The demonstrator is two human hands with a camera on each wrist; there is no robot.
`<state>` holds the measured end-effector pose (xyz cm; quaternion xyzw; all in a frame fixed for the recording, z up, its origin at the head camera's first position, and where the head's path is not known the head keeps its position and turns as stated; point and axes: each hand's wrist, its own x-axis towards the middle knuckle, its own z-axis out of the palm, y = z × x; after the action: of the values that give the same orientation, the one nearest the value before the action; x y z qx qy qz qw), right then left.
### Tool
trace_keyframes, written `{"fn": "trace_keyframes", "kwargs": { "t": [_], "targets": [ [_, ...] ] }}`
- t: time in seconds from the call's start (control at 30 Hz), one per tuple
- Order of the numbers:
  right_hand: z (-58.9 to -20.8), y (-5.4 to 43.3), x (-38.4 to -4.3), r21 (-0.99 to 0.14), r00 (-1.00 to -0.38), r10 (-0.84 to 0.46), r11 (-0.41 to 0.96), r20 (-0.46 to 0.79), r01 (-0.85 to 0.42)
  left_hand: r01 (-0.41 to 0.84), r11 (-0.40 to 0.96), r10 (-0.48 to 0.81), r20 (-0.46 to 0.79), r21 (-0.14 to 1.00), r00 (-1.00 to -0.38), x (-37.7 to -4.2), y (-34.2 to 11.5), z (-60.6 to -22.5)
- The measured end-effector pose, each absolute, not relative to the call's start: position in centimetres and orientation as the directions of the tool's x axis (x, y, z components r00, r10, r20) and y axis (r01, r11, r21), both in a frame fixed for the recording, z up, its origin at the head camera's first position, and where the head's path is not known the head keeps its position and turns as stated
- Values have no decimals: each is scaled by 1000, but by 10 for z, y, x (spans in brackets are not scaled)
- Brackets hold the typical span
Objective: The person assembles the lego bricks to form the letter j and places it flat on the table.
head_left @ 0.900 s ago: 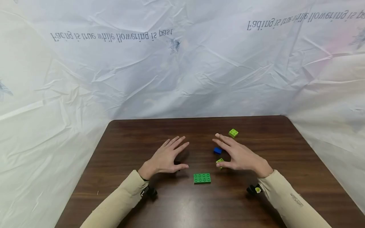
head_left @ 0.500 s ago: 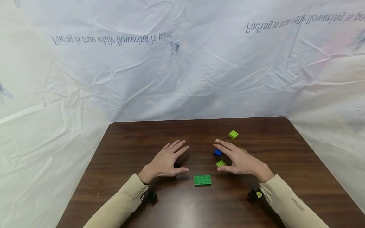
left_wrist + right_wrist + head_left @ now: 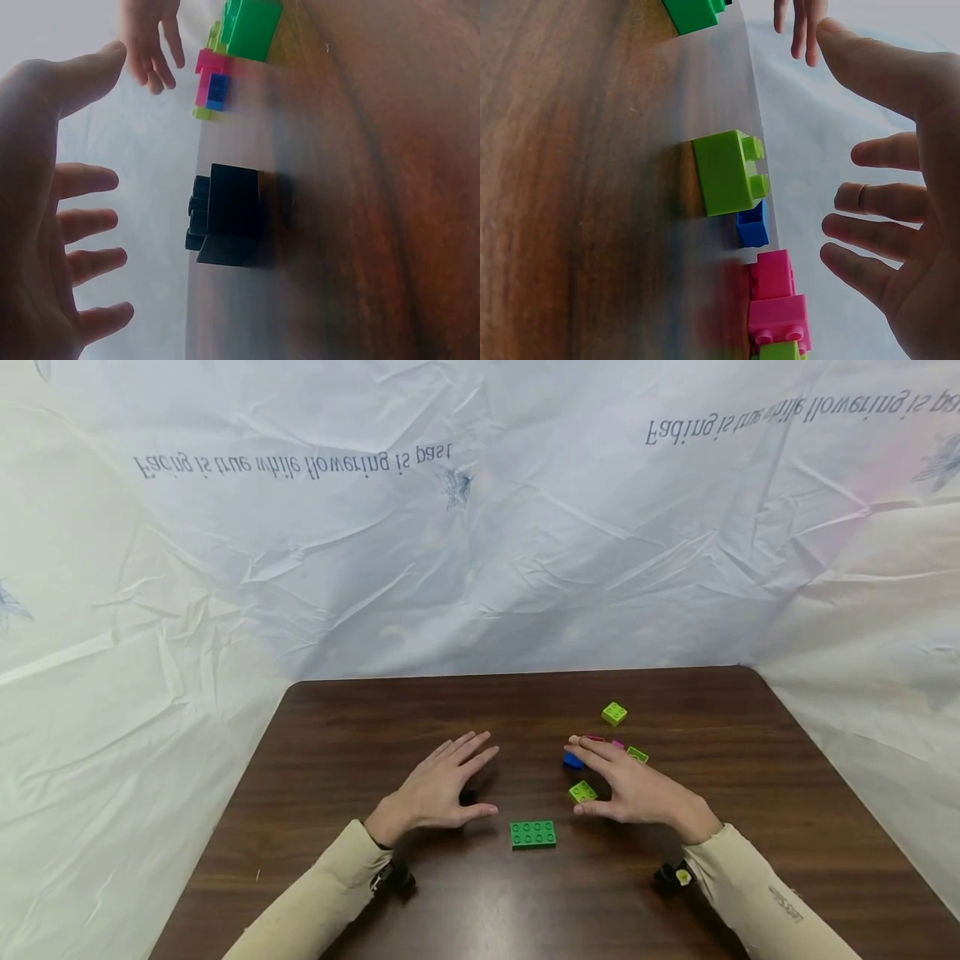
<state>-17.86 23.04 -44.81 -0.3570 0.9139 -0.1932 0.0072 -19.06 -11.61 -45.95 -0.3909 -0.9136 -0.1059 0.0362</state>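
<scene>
My left hand point(image 3: 435, 783) hovers over the table with its fingers spread, holding nothing. Below it stands a black toy brick point(image 3: 232, 214), mostly hidden by the hand in the head view. Opposite, my right hand point(image 3: 637, 785) is also spread, with nothing in its grasp. A lime-green brick point(image 3: 582, 792) lies by its thumb, and a blue brick point(image 3: 573, 760) shows under its fingers. Pink bricks point(image 3: 780, 315) are largely covered by this hand in the head view. Between the two hands, nearer the body, sits a longer green brick point(image 3: 533, 835) with studs up.
Farther back on the brown wooden table point(image 3: 360, 710) lies another lime brick point(image 3: 614, 713). One more lime brick point(image 3: 638, 754) peeks out behind the right hand. A white printed sheet point(image 3: 480, 568) hangs around the table's far and side edges.
The right hand has drawn slightly toward the body, uncovering pink and lime bricks behind it. The left hand stays nearly still, and the head view has tilted a little.
</scene>
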Motion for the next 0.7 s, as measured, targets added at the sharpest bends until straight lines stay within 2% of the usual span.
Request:
{"fn": "trace_keyframes", "kwargs": {
  "t": [0.33,0.7],
  "targets": [
    [-456,233,-177,-346,-743,-655,670,141,-657,717,675,703,143,173,-696,-187,-116,-463],
    [-463,236,-177,-356,-740,-660,666,128,-655,746,646,726,170,161,-666,-180,-112,-468]
  ]
}}
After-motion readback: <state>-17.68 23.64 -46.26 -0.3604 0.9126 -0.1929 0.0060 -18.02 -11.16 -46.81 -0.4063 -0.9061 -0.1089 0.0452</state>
